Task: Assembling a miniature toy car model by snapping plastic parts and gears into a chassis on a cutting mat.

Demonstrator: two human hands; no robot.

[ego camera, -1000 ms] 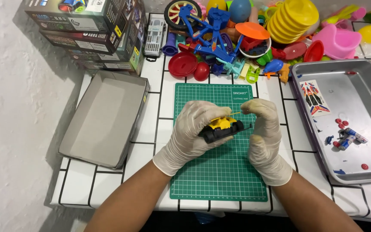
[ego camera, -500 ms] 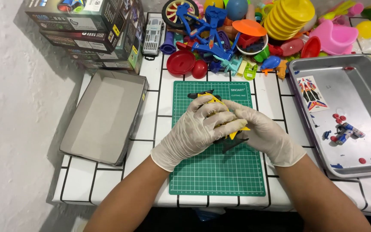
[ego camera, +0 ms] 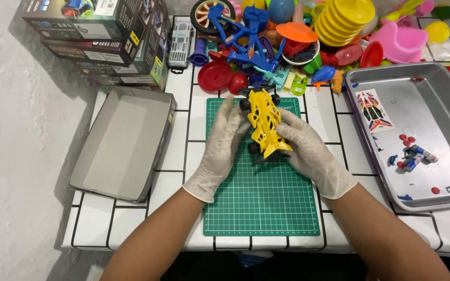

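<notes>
gloved hands meet over the green cutting mat, the left hand and right hand both grasping a yellow toy race car held lengthwise above the mat's far end, near the toy pile.

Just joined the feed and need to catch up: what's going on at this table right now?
A person in pale disposable gloves holds a yellow plastic toy race car with black wheels over a green gridded cutting mat. The left hand cups its side; the right hand supports it from below. An open grey cardboard box lies to the left, and a metal tray with a sticker sheet and small parts lies to the right. Colourful plastic toys are piled behind the mat.
</notes>
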